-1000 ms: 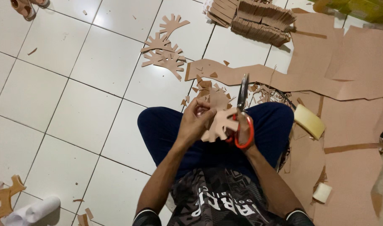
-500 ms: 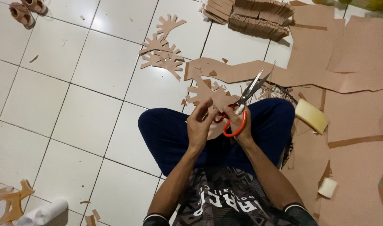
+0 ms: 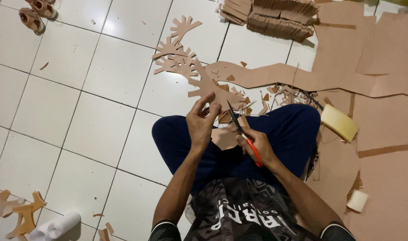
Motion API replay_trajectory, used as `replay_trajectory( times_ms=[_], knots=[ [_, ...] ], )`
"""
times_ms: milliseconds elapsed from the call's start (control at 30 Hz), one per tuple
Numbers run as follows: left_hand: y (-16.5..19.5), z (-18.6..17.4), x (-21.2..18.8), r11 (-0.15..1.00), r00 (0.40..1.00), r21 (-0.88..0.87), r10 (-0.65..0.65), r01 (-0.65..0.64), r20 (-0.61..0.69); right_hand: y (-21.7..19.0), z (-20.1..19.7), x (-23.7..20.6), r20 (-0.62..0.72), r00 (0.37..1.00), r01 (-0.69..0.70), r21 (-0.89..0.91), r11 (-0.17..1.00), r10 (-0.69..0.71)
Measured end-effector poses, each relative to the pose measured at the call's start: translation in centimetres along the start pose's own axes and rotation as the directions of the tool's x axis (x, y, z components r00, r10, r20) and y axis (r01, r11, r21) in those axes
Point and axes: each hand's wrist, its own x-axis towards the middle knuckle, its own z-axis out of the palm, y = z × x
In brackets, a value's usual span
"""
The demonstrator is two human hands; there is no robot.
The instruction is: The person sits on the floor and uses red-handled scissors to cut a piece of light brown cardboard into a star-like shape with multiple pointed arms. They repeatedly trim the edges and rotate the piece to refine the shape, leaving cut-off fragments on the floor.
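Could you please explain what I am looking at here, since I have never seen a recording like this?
This is one picture from a camera worn on a person's head, looking down at their lap as they sit cross-legged on a white tiled floor. The left hand holds a brown cardboard cutout with finger-like prongs. The right hand holds red-handled scissors against it. Similar cutouts, scraps and large cardboard sheets lie around, plus a yellow sponge, sandals and a white roll.

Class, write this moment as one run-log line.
left hand: holds cardboard cutout | right hand: grips red-handled scissors, blades at cutout | floor: finished cutouts, scraps
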Motion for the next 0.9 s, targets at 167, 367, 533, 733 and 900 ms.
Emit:
replay_trajectory(
  times_ms=[167, 367, 533, 733, 900],
  knots=[
    [0.8, 0.6, -1.0, 0.998, 1.0, 0.068, 0.02, -0.019, -0.006, -1.5, -0.4, 0.2, 0.04, 0.998, -0.055, 0.047, 0.997, 0.053],
    [1.3, 0.8, -1.3, 0.996, 0.999, 0.083, 0.034, -0.035, 0.021, -2.1, -0.6, 0.2, 0.04, 0.999, -0.036, 0.02, 0.999, 0.035],
    [0.9, 0.7, -1.2, 0.996, 1.0, 0.087, 0.011, -0.012, 0.01, -2.2, -0.4, 0.1, -0.005, 0.995, -0.102, 0.034, 0.994, 0.102],
    [0.9, 0.8, -1.3, 0.999, 0.999, 0.035, 0.036, -0.037, 0.039, -1.9, 0.1, 0.0, -0.055, 0.988, -0.146, 0.025, 0.989, 0.147],
    [2.7, -0.8, 0.5, 1.0, 1.0, -0.003, 0.005, -0.005, -0.006, -1.5, -0.2, -0.2, -0.015, 0.992, -0.122, -0.002, 0.993, 0.122]
  ],
)
